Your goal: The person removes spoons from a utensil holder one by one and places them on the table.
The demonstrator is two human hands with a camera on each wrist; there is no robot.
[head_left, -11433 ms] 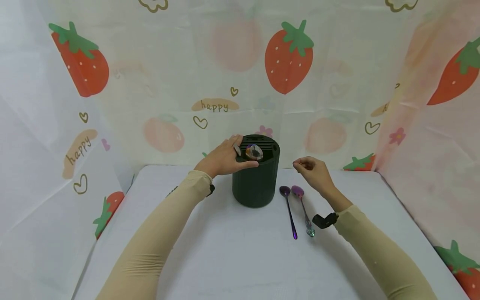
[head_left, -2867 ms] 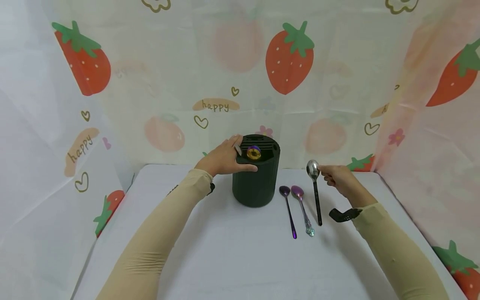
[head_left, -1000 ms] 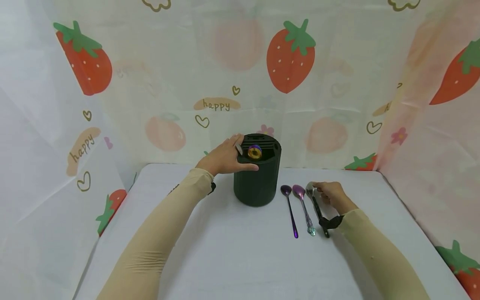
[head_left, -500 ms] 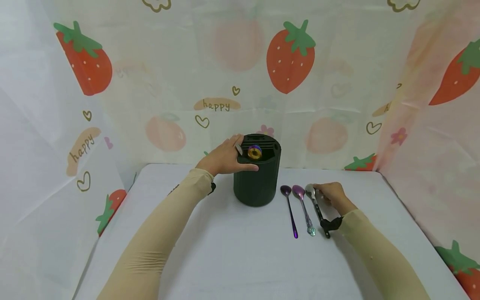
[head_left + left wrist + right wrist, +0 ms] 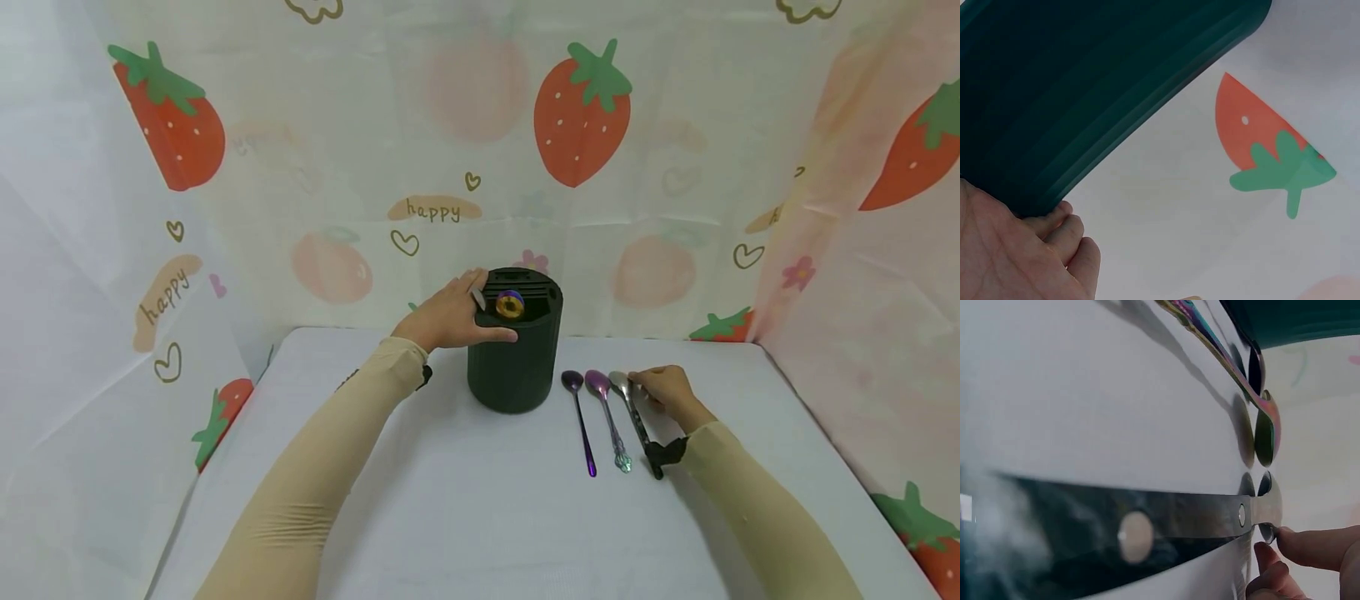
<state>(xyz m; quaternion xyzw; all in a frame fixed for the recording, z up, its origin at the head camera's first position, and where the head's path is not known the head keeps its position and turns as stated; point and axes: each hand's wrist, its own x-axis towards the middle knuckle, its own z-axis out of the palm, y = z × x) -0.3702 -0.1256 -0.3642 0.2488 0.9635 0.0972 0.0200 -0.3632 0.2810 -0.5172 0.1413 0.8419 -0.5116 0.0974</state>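
Silver spoon (image 5: 637, 419), riveted black handle (image 5: 1185, 515) — perhaps marbled, right fingers (image 5: 1316, 545) pinching bowl (image 5: 618, 380), left fingers (image 5: 495, 334) gripping green holder (image 5: 513, 371)

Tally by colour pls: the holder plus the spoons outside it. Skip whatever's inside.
Dark green holder: 1
Dark purple spoon: 1
Pinkish-purple spoon: 1
Silver-bowled spoon: 1
Total: 4
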